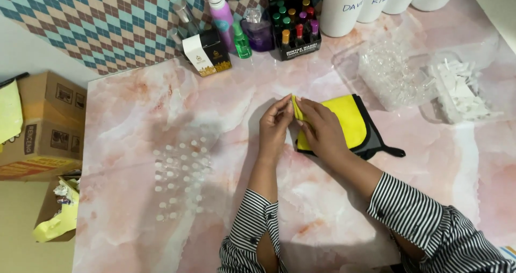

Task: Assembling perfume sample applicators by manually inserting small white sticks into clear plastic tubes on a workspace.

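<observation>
Cardboard boxes (45, 125) sit far out to the left of the grip, off the table's edge, with crumpled yellow paper (56, 224) in an open box below them. Moving in, a cluster of small clear vials with white caps (180, 179) stands in rows on the pink marbled table (134, 106), left of and a little nearer than the left hand (275, 129). That left hand has its fingertips (286, 104) pinched on the corner of the yellow cloth (346, 120), thumb and fingers closed tight on the fabric edge. Right against it, the right hand (321, 129) meets the same corner, its fingers curled closed on the cloth too and lying over the cloth's left part. Both sleeves are black-and-white striped.

The yellow cloth lies flat on the table directly under and to the right of the grip, with a dark grey cloth (373, 141) showing beneath its right edge, a black loop poking out.

Beyond the grip, against the patterned wall, stand a small white box (207, 52), a pink spray bottle (220, 12), a green bottle (242, 42), a purple flask (259, 32) and a black rack of little coloured bottles (294, 23). Farther right, white containers (344, 4) line the back, then a clear tray of glass vials (389, 74), and last a clear tray of white plastic pieces (462, 87).
</observation>
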